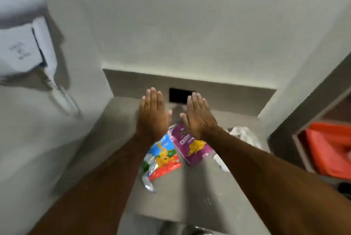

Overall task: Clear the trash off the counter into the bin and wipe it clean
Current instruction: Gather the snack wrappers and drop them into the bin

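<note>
**Both hands flat above the littered counter, nothing held**

Head view, looking down into a narrow alcove. Frame is motion-blurred, worst at the left edge.

Left hand point(152, 115): palm down, back of hand to camera, fingers point(153, 98) straight and pressed side by side, thumb out toward the other hand. Empty.

Right hand point(198, 116): same pose, mirrored. Fingers straight and together, thumb out to the left. Empty. The two thumbs point at each other with a small gap between them; the hands do not touch.

Whether either palm rests on the surface or hovers above it cannot be told from this angle.

Counter point(190, 187): grey, running back to a low grey upstand with a dark rectangular opening point(180, 95) just behind the fingertips.

Trash on the counter, all near the wrists:
- purple snack packet point(191, 148), lying flat, its far end hidden under the right wrist;
- blue, yellow and red snack packet point(163, 156), just left of the purple one, their edges meeting, partly covered by the left forearm;
- clear crumpled plastic point(147, 178) at that packet's near-left corner;
- crumpled clear wrapper point(243, 134) to the right, behind the right forearm;
- small white scrap point(221, 161) beside the right forearm.

Surroundings: white wall-mounted unit point(20, 52) with a coiled cord on the left wall; orange item point(330, 149) in a cubby at right.
</note>
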`<state>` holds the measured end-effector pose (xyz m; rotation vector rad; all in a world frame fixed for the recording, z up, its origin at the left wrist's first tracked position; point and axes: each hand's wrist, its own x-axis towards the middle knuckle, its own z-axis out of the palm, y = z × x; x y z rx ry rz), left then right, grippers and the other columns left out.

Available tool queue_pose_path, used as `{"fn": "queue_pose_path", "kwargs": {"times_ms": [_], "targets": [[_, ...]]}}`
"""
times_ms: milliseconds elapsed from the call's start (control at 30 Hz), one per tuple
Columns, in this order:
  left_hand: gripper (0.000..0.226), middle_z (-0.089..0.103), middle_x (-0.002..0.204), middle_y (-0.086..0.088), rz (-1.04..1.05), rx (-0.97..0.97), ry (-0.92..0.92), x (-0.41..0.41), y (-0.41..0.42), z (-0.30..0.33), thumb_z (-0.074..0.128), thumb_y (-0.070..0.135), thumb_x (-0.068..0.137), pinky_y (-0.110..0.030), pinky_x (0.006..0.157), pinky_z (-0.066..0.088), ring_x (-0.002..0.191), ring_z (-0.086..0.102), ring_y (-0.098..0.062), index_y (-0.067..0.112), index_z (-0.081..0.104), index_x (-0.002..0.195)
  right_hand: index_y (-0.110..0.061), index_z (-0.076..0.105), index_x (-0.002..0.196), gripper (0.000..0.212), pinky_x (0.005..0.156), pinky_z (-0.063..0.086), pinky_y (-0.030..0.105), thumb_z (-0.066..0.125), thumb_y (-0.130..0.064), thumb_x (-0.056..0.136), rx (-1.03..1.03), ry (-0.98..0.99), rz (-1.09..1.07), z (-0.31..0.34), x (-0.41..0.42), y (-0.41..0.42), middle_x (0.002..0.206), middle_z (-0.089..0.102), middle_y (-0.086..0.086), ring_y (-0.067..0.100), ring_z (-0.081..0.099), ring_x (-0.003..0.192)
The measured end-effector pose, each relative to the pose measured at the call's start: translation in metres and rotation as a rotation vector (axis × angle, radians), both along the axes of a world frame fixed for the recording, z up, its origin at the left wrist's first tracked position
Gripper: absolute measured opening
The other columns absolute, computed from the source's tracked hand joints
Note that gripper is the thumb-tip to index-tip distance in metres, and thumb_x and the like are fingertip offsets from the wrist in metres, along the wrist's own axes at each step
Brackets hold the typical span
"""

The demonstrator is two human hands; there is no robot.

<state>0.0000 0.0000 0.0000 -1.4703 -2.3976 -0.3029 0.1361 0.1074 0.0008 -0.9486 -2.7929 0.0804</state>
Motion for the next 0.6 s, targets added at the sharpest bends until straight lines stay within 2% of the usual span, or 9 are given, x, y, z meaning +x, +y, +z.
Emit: {"fn": "queue_pose_path", "kwargs": {"times_ms": [133,200,233,300,367,433,500,600], "targets": [[0.072,0.017,0.159,-0.03,0.023,-0.284,-0.175,0.002,-0.03,-0.081,0.044,0.046,0.095,-0.054,0.107,0.041,0.138,0.033,-0.047,0.009,0.022,0.153,0.002,0.015,0.151,0.071,0.116,0.025,0.052,0.043,-0.035,0.097,-0.185,-0.308,-0.001,-0.07,-0.007,-0.014,0.156,0.02,0.028,0.047,0.027,0.141],[0.077,0.015,0.16,-0.028,0.058,-0.458,-0.254,0.005,-0.04,-0.112,0.045,0.054,0.093,-0.052,0.104,0.042,0.135,0.036,-0.046,0.018,0.017,0.154,-0.01,0.012,0.153,0.079,0.109,0.036,0.056,0.057,-0.034,0.092,-0.277,-0.425,-0.033,-0.094,-0.01,-0.017,0.154,0.021,0.032,0.052,0.035,0.134],[0.079,0.018,0.158,-0.029,0.074,-0.513,-0.286,0.006,-0.04,-0.121,0.048,0.056,0.09,-0.051,0.102,0.043,0.133,0.038,-0.046,0.021,0.018,0.154,-0.015,0.018,0.151,0.077,0.105,0.04,0.055,0.061,-0.032,0.089,-0.264,-0.464,-0.019,-0.101,-0.011,-0.015,0.15,0.03,0.032,0.051,0.042,0.129],[0.076,0.034,0.149,-0.031,0.065,-0.604,-0.288,0.011,-0.037,-0.123,0.057,0.054,0.086,-0.049,0.099,0.044,0.126,0.044,-0.047,0.019,0.031,0.149,-0.02,0.044,0.134,0.046,0.097,0.046,0.047,0.055,-0.033,0.091,-0.15,-0.459,0.067,-0.103,-0.016,-0.013,0.128,0.057,0.023,0.04,0.055,0.113],[0.06,0.053,0.133,-0.026,0.017,-0.574,-0.208,0.012,-0.032,-0.123,0.061,0.045,0.085,-0.044,0.093,0.047,0.117,0.051,-0.042,0.016,0.049,0.136,-0.023,0.058,0.114,0.026,0.083,0.049,0.04,0.047,-0.036,0.094,-0.099,-0.376,0.094,-0.1,-0.02,-0.01,0.106,0.068,0.015,0.035,0.063,0.095],[0.045,0.06,0.124,-0.02,-0.012,-0.497,-0.182,0.009,-0.03,-0.124,0.06,0.038,0.084,-0.041,0.087,0.049,0.11,0.056,-0.039,0.017,0.057,0.124,-0.022,0.064,0.109,0.024,0.076,0.051,0.035,0.051,-0.034,0.093,-0.091,-0.365,0.082,-0.096,-0.022,-0.011,0.102,0.069,0.013,0.033,0.066,0.09],[0.037,0.059,0.122,-0.013,-0.009,-0.454,-0.216,0.006,-0.034,-0.125,0.059,0.039,0.087,-0.039,0.082,0.051,0.103,0.061,-0.036,0.021,0.058,0.12,-0.018,0.068,0.108,0.024,0.08,0.055,0.035,0.061,-0.029,0.087,-0.098,-0.42,0.069,-0.097,-0.023,-0.014,0.107,0.07,0.012,0.032,0.067,0.097],[0.054,0.066,0.109,-0.014,-0.027,-0.357,-0.289,0.007,-0.047,-0.119,0.067,0.059,0.079,-0.04,0.077,0.053,0.094,0.066,-0.036,0.016,0.064,0.113,-0.012,0.068,0.108,0.034,0.089,0.055,0.035,0.07,-0.031,0.08,-0.191,-0.429,0.064,-0.099,-0.016,-0.013,0.11,0.07,0.011,0.03,0.067,0.102]]}}
